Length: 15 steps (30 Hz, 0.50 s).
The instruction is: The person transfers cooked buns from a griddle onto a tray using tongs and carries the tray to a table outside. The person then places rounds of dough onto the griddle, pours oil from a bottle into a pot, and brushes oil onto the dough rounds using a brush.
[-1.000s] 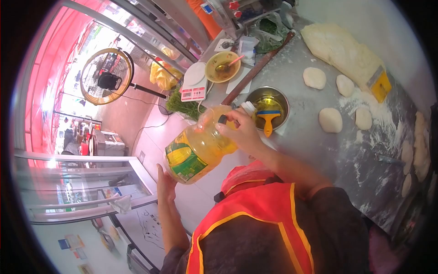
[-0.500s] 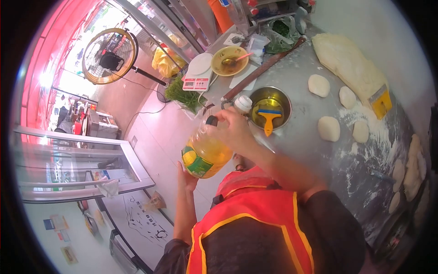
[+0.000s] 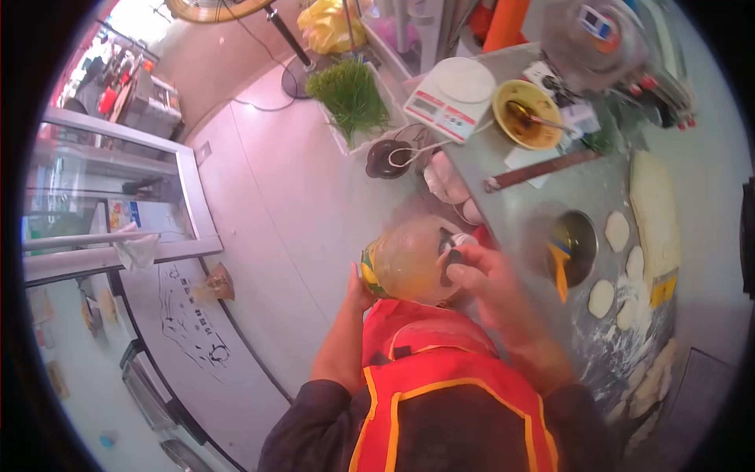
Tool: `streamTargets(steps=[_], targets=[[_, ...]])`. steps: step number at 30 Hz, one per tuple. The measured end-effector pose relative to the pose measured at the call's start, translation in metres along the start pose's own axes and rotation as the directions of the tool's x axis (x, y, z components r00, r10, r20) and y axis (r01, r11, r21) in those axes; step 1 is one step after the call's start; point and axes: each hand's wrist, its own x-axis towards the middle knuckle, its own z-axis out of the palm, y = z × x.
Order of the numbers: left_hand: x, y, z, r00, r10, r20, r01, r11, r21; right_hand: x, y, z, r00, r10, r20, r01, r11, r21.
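A large clear bottle of yellow oil (image 3: 409, 259) is held in front of my red apron, its white cap to the right. My right hand (image 3: 480, 275) is closed round the bottle's dark handle near the cap. My left hand (image 3: 360, 289) supports the bottle's labelled base end from the left; its fingers are partly hidden behind it. Right of the bottle, a metal pot (image 3: 583, 250) holds yellow oil and an orange-handled brush (image 3: 560, 271). Beyond the pot lie flat dough rounds (image 3: 602, 299) and a long slab of dough (image 3: 654, 208).
A wooden rolling pin (image 3: 543, 171), a white scale (image 3: 450, 101) and a yellow bowl (image 3: 519, 134) stand on the metal table (image 3: 515, 224). Green stalks (image 3: 350, 98) fill a white box below. A yellow scraper (image 3: 663, 289) lies by the slab.
The view has swung, so the table and pot appear farther right. Both hands have brought the bottle back against the apron, away from the pot. The grip on the handle remains.
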Motion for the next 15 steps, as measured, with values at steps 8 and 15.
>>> streamTargets(steps=[8, 15], targets=[[-0.013, 0.003, -0.168, 0.81, -0.089, -0.58, 0.288, 0.922, 0.26, 0.178, 0.167, -0.01, 0.964, 0.151, -0.218, -0.228, 0.894, -0.387], [-0.067, -0.011, -0.236, 0.744, -0.167, -0.647, 0.242, 0.97, 0.028, 0.34, 0.279, -0.104, 0.934, 0.189, -0.304, -0.342, 0.722, -0.602]])
